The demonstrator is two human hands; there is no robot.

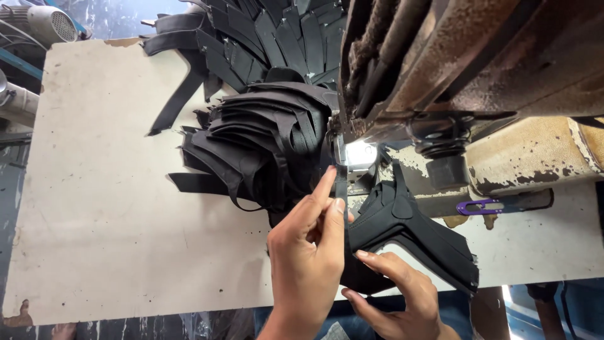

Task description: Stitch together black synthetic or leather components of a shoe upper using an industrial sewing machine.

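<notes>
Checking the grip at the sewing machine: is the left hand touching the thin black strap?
Touching. The head view shows the left hand pinching the thin black strap between thumb and forefinger, below the needle area.

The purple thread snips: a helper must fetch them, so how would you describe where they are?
Find the worn sewing machine at the table's right. Just under its arm, right of the black fabric piece, lie the purple thread snips, the only brightly coloured thing there.

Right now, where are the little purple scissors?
In the head view, the purple thread snips lie on the right side of the white table, just under the worn sewing machine and right of the black fabric piece the hands are feeding.
</notes>
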